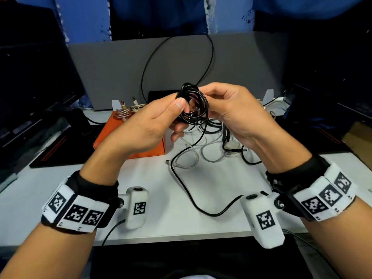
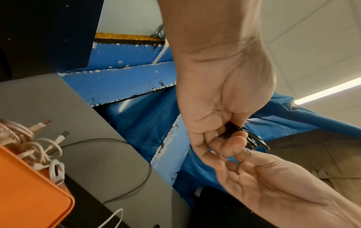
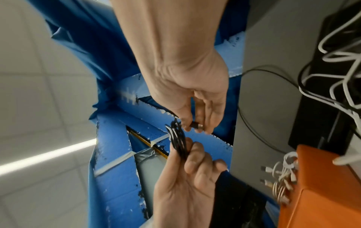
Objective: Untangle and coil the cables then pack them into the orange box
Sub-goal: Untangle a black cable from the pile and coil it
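Above the white table (image 1: pixel 181 198), left hand (image 1: pixel 145 125) gripping the black cable coil (image 1: pixel 193 103), right hand (image 1: pixel 237 113) pinching its plug; behind, grey partition (image 1: pixel 112 67).

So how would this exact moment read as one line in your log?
step: coiling | left hand: grips black cable coil | right hand: pinches its plug | orange box: holds coiled cables

white table (image 1: pixel 153 198) | orange box (image 1: pixel 149 152) | tangled cables (image 1: pixel 203 150) | black mats (image 1: pixel 60 146)

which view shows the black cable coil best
The head view: the black cable coil faces the camera as full loops, held between the left hand and right hand. The right wrist view shows it edge-on; the left wrist view shows only a few strands poking past the fingers.
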The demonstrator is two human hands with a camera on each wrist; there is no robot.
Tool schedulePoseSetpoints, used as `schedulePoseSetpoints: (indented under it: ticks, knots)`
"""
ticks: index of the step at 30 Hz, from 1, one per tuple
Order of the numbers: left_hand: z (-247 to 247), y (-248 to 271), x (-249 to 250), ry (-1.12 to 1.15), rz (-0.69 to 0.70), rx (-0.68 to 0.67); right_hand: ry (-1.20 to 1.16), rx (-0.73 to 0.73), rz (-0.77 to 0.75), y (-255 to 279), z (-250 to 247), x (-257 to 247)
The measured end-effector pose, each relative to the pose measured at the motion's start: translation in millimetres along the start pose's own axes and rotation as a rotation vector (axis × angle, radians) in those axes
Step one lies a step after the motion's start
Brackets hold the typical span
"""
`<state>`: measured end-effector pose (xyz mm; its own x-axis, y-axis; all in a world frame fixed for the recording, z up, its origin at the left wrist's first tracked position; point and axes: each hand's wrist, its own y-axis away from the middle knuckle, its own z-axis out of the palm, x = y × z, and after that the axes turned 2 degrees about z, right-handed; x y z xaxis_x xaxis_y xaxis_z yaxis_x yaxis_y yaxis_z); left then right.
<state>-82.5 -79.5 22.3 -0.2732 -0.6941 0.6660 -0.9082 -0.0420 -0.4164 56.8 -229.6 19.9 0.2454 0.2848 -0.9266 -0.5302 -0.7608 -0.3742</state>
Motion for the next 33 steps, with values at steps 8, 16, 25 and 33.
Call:
schedulePoseSetpoints:
  ticks: [8,16,25,33]
  knots:
    - [3.2,-0.2,3.1,-0.247,0.000,0.054,-0.298,-0.073,0.158,-3.6,2.2,7.5]
    - [3.4,0.7,7.0,-0.511,-0.067,0.085,-0.429,-0.113,0.240,-5.1,5.4,13.6]
    - [3.6,-0.2,5.7,-0.631,-0.138,0.120,-0.529,-0.118,0.324,-4.9,4.7,10.6]
    - [10.3,-2.2,9.8,-0.673,-0.162,0.224,-0.264,-0.183,0.378,2.3,3.5,-1.7]
